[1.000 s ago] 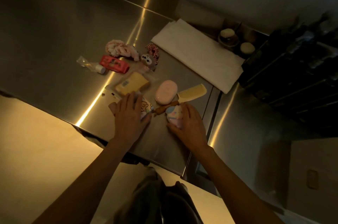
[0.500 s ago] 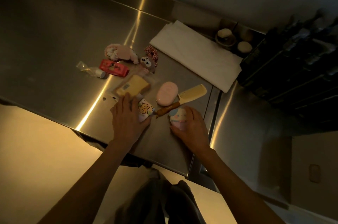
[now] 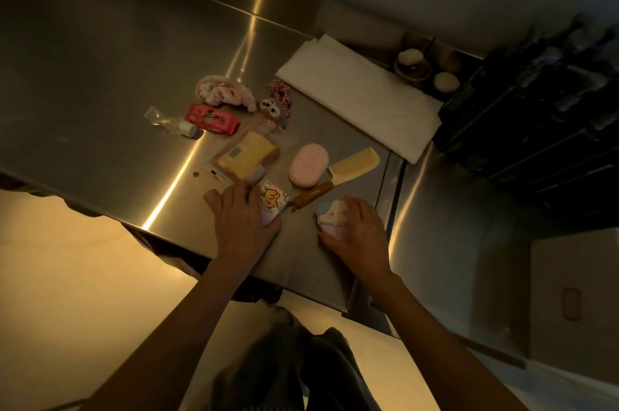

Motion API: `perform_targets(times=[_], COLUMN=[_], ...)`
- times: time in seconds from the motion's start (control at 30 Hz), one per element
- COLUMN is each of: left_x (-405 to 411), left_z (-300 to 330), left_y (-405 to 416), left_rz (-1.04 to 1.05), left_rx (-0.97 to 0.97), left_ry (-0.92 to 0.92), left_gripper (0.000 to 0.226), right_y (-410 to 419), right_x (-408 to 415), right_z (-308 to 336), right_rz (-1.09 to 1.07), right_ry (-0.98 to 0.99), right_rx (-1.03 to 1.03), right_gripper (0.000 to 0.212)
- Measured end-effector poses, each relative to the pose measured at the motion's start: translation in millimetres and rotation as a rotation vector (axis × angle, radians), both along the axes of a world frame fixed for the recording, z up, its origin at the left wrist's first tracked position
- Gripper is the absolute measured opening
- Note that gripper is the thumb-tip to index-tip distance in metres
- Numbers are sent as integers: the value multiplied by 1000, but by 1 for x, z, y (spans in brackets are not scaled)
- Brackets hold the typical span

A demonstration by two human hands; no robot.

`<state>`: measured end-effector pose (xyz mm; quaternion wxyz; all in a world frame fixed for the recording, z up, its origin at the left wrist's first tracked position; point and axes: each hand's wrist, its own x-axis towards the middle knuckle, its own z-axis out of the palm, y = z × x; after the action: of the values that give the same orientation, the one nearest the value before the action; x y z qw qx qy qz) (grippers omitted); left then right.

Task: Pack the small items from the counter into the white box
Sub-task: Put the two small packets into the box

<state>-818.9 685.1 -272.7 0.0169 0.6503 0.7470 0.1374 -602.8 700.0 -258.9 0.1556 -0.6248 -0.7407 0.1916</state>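
The steel counter (image 3: 100,82) carries the small items in a loose cluster near its front edge, presumably laid out for packing.

Far left lies a clear tube with a white cap (image 3: 174,124), touching a red packet (image 3: 212,118). Behind these sits a bundled pink cloth (image 3: 222,94), with a small plush toy (image 3: 274,109) and a patterned scrunchie (image 3: 279,92) just beside it. Nearer the person is a yellow pad in clear wrapping (image 3: 246,154).

The left hand (image 3: 243,219) rests palm-down on a small cartoon-printed pack (image 3: 273,201). The fingers lie over its left portion and the thumb runs along its near edge. They appear only lightly bent; whether the pack is actually pinched or merely covered cannot be told, as the hand hides the contact.

Centre-right, a pink oval case (image 3: 308,164) sits touching a cream comb with a brown handle (image 3: 338,176), which lies diagonally with the handle pointing towards the person.

The right hand (image 3: 356,231) is curled round a small pastel container (image 3: 330,218), fingers over its far side and thumb under its near edge, clamped on it. The container appears to be at or just above the counter surface. In the inspector's judgement this is the opening of a pick-up.

A flat white folded object (image 3: 358,105) lies at the back right; it may be the white box, not yet opened out, but this cannot be confirmed. No item is packed as yet.
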Motion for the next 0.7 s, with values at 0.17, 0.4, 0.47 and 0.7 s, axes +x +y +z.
perform_targets(times=[0.17, 0.4, 0.47, 0.7], left_x=[2, 6, 10, 36], left_z=[3, 18, 27, 62], left_y=[1, 6, 11, 32], left_rz=[31, -8, -34, -168], left_rx=[-3, 107, 151, 249], left_ry=[-6, -141, -156, -285], left_gripper=[62, 63, 61, 63], right_y=[-3, -1, 3, 13], right_x=[8, 17, 20, 37], right_z=[0, 14, 21, 58], right_rz=[-11, -74, -80, -138], right_ry=[-18, -1, 2, 13], right_rx=[15, 98, 144, 274], right_gripper=[80, 77, 74, 66])
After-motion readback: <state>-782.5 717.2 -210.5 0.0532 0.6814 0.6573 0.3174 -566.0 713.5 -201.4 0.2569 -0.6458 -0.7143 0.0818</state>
